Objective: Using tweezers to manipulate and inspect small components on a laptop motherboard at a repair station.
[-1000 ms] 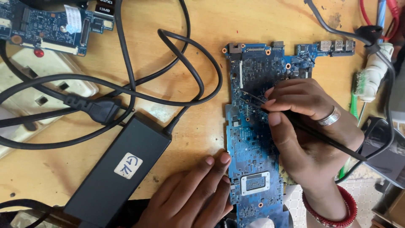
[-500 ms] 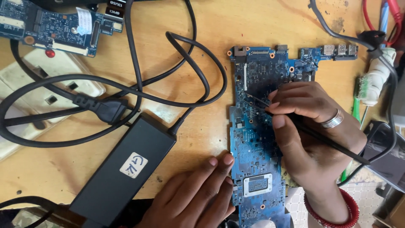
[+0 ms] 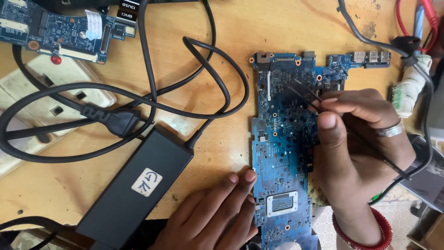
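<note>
Your right hand is curled tight around a thin black probe, thumb and fingers pinched shut on it. Its tip rests on the upper part of the long blue circuit board. That board lies flat on the wooden table, right in front of you. Your left hand holds nothing. Its fingers are flat and nearly straight, with the tips pressing on the left edge of the board, near the silver chip.

The parts on the board are tiny and sit close together. If your right hand shakes, the tip could slide and touch two parts at once. If you lift your left hand, the board could slip. The probe's black wire loops under your wrist and could tug the tip away. The black power brick and its thick cords lie just beside the board, so a bumped cord could push it.
</note>
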